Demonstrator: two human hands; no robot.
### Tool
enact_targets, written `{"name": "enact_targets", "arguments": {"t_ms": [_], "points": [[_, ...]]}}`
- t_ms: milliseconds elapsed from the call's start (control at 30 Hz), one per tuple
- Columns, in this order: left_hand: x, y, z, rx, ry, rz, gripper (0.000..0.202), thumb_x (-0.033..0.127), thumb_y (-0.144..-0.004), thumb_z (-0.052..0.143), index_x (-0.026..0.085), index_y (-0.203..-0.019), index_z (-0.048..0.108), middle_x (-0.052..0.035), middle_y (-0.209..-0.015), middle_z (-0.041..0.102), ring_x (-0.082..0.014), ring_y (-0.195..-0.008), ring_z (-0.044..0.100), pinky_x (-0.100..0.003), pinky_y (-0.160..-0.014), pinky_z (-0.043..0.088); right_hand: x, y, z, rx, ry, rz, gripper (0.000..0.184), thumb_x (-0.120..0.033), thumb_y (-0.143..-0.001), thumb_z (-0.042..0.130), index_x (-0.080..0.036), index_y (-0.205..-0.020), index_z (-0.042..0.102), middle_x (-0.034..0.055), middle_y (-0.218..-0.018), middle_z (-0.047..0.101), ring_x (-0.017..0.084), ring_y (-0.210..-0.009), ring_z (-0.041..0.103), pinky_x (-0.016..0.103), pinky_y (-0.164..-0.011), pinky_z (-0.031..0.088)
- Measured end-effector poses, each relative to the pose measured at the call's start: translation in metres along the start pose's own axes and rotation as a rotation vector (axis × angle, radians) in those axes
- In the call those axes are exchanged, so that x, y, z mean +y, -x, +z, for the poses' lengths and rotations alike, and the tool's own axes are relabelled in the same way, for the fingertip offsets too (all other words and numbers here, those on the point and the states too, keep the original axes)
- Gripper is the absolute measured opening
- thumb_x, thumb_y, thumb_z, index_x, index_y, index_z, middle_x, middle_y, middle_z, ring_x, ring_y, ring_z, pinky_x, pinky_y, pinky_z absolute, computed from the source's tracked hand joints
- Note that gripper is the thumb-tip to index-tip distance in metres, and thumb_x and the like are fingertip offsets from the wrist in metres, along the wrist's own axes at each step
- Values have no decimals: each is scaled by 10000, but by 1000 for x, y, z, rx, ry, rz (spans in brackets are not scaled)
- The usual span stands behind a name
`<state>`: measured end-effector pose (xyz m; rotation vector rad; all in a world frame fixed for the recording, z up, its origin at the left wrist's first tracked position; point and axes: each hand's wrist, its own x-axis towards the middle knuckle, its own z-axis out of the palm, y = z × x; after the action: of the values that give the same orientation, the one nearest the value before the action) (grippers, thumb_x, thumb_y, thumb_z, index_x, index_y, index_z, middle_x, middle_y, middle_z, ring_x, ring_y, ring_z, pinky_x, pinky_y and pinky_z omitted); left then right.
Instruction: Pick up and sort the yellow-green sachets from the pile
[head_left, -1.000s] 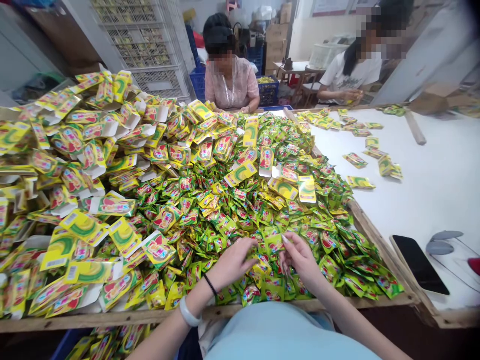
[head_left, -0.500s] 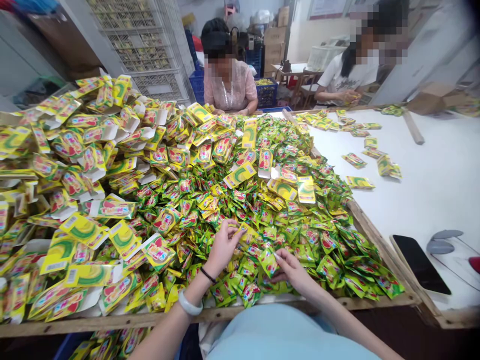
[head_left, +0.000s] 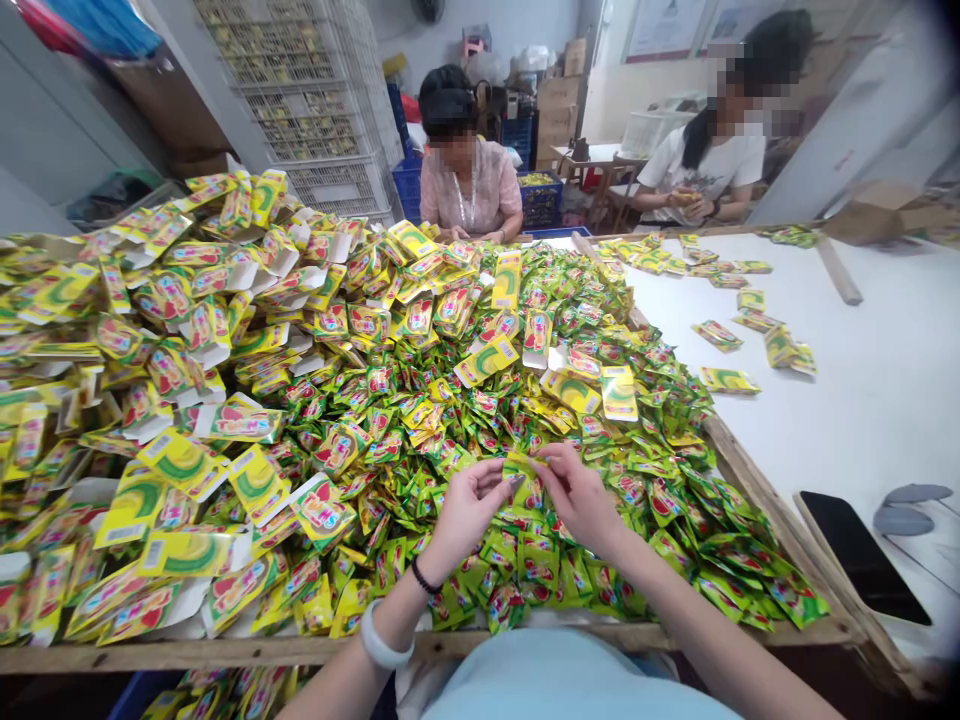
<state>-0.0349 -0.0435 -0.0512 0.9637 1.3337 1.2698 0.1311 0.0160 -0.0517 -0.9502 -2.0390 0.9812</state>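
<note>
My left hand [head_left: 474, 505], with a dark beaded bracelet and a pale bangle at the wrist, pinches a small yellow carton [head_left: 516, 466]. Close against it, my right hand [head_left: 579, 498] has its fingers closed at the carton's upper right end. The small green packet in the right fingers is mostly hidden by them. Below and around both hands spreads a deep heap of green sachets [head_left: 540, 555] with red fruit pictures. To the left rises a large pile of yellow-green cartons [head_left: 184, 460], many with white flaps standing open.
A wooden rim [head_left: 247, 655] borders the heap. On the white table [head_left: 757, 440] at right lie cartons [head_left: 729, 381], a phone [head_left: 862, 560] and grey oval objects [head_left: 911, 508]. Two people [head_left: 471, 190] work across the table. Stacked crates [head_left: 307, 110] stand behind.
My hands have come together; the right has moved up and left, bringing its green packet to the carton in the left. The camera view has shifted slightly.
</note>
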Motion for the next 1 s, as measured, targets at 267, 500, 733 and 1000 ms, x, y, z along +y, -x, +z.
{"name": "enact_targets", "arguments": {"t_ms": [267,500,733,1000], "points": [[17,-57,29,-74,-454,420,221,327,-842,527,210,-979,655,-104,-1080,616,-251,-1054,549,-415,-947,410,14,11,-24,84,-546,353,315,-416,-776,637,-205,-1001,572,36,-846,649,149,-533,602,282,-453,511],[40,-150,-19,246,-1299,608,739,180,-740,613,111,-1395,277,-226,-1362,370,-387,-1238,356,-530,-1005,263,27,28,-61,194,-568,474,288,-391,-695,725,-192,-880,629,-3,-685,630,125,-451,559,255,-389,488],[20,-95,-41,131,-1237,662,503,180,-891,377,180,-1386,287,-139,-1194,505,-254,-1110,488,-400,-931,418,-4,8,-30,59,-466,308,306,-368,-782,632,-239,-1057,591,111,-1216,547,149,-607,635,319,-520,568],[17,-9,-39,-30,-844,684,484,177,-891,446,284,-1351,345,-85,-1252,486,-192,-1196,443,-384,-1045,345,-6,-12,-21,-183,357,-335,255,-207,-895,453,-197,-1119,574,143,-1370,407,210,-962,623,324,-797,526]]}}
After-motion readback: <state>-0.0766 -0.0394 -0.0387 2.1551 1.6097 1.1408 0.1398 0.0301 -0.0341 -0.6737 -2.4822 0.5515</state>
